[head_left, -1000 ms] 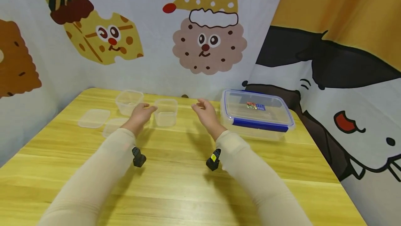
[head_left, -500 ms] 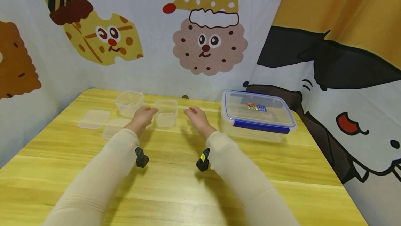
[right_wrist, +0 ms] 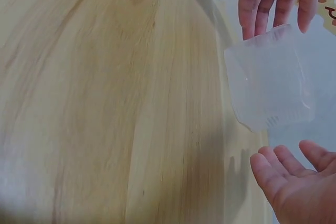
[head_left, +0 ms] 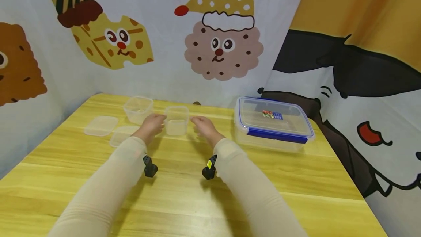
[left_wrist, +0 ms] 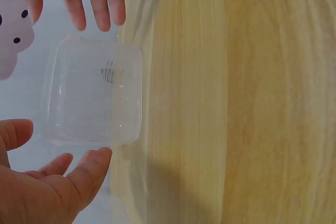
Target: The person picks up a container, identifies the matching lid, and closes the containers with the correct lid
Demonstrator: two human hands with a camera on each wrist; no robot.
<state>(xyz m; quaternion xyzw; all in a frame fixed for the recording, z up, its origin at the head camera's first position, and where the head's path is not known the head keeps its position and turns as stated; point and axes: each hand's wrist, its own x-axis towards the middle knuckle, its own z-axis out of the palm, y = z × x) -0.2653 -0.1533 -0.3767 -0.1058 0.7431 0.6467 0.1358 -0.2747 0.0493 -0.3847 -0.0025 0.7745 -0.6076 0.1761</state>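
A clear, lidless plastic container (head_left: 177, 121) stands on the wooden table between my two hands. My left hand (head_left: 152, 125) is at its left side, with fingertips (left_wrist: 100, 158) right by the wall; whether they touch it I cannot tell. On the other side, my right hand (head_left: 204, 127) reaches in with fingers loosely extended. The right wrist view shows a small gap between the right fingertips (right_wrist: 265, 163) and the container. Neither hand grips anything. A second clear container (head_left: 136, 107) stands behind my left hand, partly hidden by it.
Two flat translucent lids, a far one (head_left: 101, 126) and a nearer one (head_left: 121, 135) partly hidden by my left arm, lie at the left. A large clear box (head_left: 274, 123) with blue clips stands at the right. A printed cloth (head_left: 164, 76) hangs behind the table (head_left: 177, 200).
My right hand has moved left, away from the large box and up to the small container's right side. My left hand has shifted slightly, staying by its left side.
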